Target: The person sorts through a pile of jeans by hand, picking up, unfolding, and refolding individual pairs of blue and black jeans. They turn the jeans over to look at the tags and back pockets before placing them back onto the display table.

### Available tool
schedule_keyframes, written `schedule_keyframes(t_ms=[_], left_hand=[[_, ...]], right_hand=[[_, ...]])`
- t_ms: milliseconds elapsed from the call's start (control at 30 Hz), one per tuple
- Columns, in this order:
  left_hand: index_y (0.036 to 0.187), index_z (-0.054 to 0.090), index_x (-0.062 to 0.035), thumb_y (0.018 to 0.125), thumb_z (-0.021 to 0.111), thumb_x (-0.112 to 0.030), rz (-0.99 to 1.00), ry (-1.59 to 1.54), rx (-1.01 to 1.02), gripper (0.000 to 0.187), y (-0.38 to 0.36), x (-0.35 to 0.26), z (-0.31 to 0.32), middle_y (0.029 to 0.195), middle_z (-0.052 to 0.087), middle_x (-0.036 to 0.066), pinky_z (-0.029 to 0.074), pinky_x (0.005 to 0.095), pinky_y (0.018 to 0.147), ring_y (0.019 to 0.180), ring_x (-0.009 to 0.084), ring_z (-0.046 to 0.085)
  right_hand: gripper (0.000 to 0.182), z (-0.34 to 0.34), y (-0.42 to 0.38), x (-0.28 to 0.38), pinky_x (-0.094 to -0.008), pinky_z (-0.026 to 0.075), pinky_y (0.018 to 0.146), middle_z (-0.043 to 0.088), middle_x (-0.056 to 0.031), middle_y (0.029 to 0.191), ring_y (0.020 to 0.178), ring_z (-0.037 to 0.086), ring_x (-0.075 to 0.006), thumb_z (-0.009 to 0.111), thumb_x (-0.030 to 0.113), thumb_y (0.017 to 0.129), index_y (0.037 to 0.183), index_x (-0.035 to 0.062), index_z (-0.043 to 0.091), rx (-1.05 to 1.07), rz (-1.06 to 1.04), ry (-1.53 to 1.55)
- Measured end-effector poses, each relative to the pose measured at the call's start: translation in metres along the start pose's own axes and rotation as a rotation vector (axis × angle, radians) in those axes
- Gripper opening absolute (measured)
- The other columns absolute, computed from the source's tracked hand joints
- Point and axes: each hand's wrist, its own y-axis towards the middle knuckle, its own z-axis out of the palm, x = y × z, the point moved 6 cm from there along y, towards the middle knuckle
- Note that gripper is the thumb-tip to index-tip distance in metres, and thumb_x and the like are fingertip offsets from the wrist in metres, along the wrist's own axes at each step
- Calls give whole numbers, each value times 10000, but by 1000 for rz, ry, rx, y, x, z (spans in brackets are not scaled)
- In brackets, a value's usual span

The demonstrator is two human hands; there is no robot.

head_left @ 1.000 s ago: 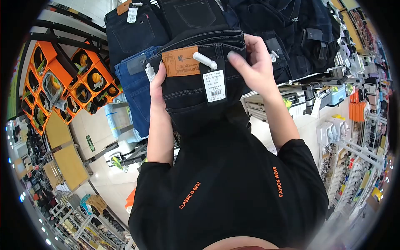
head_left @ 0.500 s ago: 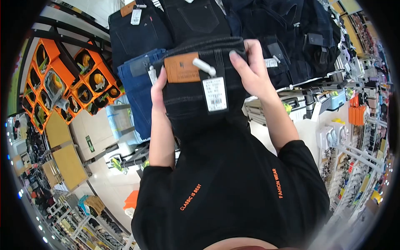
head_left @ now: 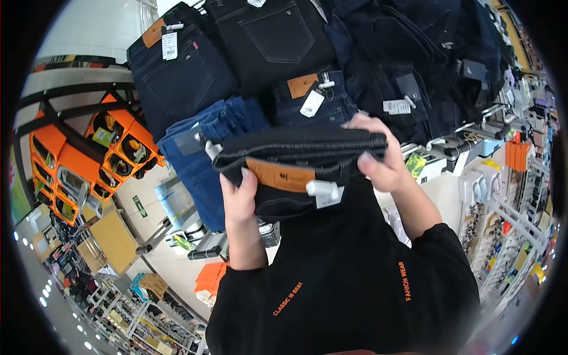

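Between my two hands is a folded pair of black jeans [head_left: 278, 204], its waistband edge tilted up toward me. A brown leather patch [head_left: 281, 176], a white security tag [head_left: 323, 189] and a paper price tag [head_left: 330, 198] show on it. My left hand [head_left: 239, 198] grips the left end, thumb on the near face. On the right end, my right hand [head_left: 381, 154] is closed with its thumb in front and fingers behind. Just beyond lie folded blue jeans [head_left: 198, 168] and dark jeans with a tan patch and white tag [head_left: 313, 97].
More dark jeans [head_left: 183, 77] cover the display table at the back. An orange rack [head_left: 112, 148] stands at the left. Shelves of goods [head_left: 497, 219] line the right side. Below the table sit boxed items, and an orange object [head_left: 210, 278] is near the floor.
The black jeans have come lower and toward me, and their top edge has tipped into view. Dark jeans with a tan patch behind them are now uncovered. Both hands keep their hold.
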Motion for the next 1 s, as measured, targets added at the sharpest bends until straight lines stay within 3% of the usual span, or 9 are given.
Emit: schedule_keyframes(t_ms=[167, 367, 533, 633, 700, 800, 900, 967, 1000], left_hand=[[1308, 478, 12, 986, 597, -270, -23, 310, -104, 444, 44, -8, 18, 1205, 583, 78, 400, 336, 1000, 1092, 154, 526], [1404, 346, 4, 1004, 554, -257, -22, 569, -145, 522, 109, -10, 33, 1265, 527, 102, 385, 345, 1018, 1140, 168, 491], [1447, 321, 10, 780, 797, -135, -30, 136, -74, 832, 158, 2, 47, 1318, 526, 114, 382, 362, 1066, 1222, 190, 501], [1379, 440, 18, 754, 817, -105, -199, 9, 17, 740, 164, 24, 24, 1308, 567, 130, 403, 380, 1057, 1211, 216, 539], [1316, 519, 15, 778, 796, -83, -232, -30, -98, 613, 164, 30, 22, 1291, 594, 135, 403, 394, 1061, 1201, 233, 560], [1345, 502, 11, 815, 776, -85, -203, -52, -203, 605, 145, 49, 8, 1315, 582, 131, 396, 415, 1066, 1220, 246, 549], [1348, 517, 1, 828, 781, -111, -155, -36, -148, 593, 129, 61, 0, 1315, 588, 120, 392, 427, 1068, 1219, 253, 549], [1333, 531, 8, 805, 812, -147, -178, -21, -170, 618, 119, 63, -2, 1302, 596, 124, 406, 430, 1055, 1208, 255, 556], [1329, 535, 9, 798, 818, -151, -164, -11, -159, 623, 117, 61, -1, 1301, 596, 127, 409, 430, 1053, 1206, 258, 556]], right_hand=[[260, -29, 42, -37, -327, 464, 853, 598, -126, 1065, 963, 576, -190, 613, 87, 953, 1178, -7, 525, -76, 85, 5], [301, -69, 91, -91, -241, 462, 849, 618, -33, 1017, 923, 547, -63, 583, 149, 1003, 1246, -19, 526, -184, 465, 151], [344, -86, 133, -120, -215, 456, 836, 625, -19, 1051, 921, 535, -42, 591, 155, 1002, 1282, -31, 516, -259, 567, 310], [369, -92, 154, -131, -207, 446, 817, 611, 3, 1015, 903, 518, -34, 594, 171, 1003, 1303, -25, 507, -183, 567, 309], [388, -92, 173, -137, -204, 441, 805, 604, 11, 996, 894, 510, -32, 592, 186, 1005, 1318, -23, 499, -52, 561, 301], [343, -123, 225, -157, -327, 467, 889, 661, -63, 1022, 952, 595, -152, 619, 234, 969, 1211, -8, 593, -74, 434, 50], [432, -144, 296, -148, -412, 443, 972, 630, -175, 1149, 1071, 590, -316, 707, 280, 871, 1199, 17, 607, -106, -119, -969], [541, -144, 331, -167, -447, 412, 997, 569, -189, 1254, 1172, 519, -360, 767, 331, 804, 1230, 49, 589, -198, -9, -1128], [825, -139, 348, -161, -466, 402, 1039, 471, -288, 1326, 1209, 487, -435, 791, 385, 759, 1351, -63, 432, -82, 259, -1071]])
